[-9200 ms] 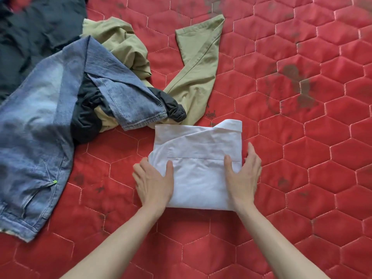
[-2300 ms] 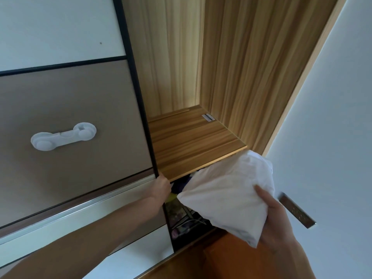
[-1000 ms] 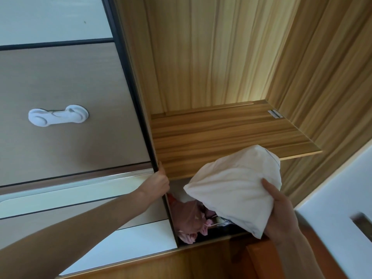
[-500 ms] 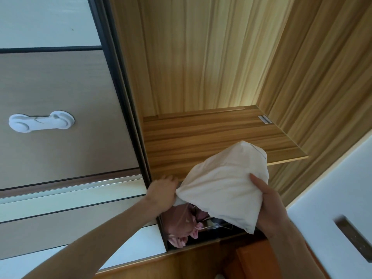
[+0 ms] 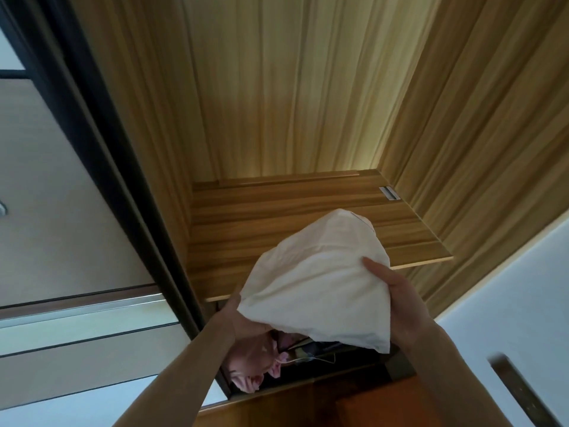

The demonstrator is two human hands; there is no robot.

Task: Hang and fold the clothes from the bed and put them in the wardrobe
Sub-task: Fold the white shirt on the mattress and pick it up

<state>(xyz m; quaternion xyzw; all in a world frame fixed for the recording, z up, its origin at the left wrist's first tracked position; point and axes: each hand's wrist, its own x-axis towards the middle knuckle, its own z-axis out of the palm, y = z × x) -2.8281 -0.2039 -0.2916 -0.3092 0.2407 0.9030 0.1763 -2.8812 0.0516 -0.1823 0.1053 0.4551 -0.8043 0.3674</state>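
Shirt (image 5: 320, 278), white and folded, sits between your two hands at the front edge of the wardrobe shelf (image 5: 277, 217). Your right hand (image 5: 400, 303) grips its right side, thumb on top; your left hand (image 5: 243, 315) holds it from underneath, fingers hidden by cloth.

A folded white cotton shirt (image 5: 320, 282) is held up in front of the open wooden wardrobe (image 5: 308, 103), a soft bundle tilted with its upper end over the front part of the brown wood-grain shelf (image 5: 277, 217). Its lower edge sags in front of the dark compartment beneath that shelf. The wardrobe's inner walls are pale striped wood.
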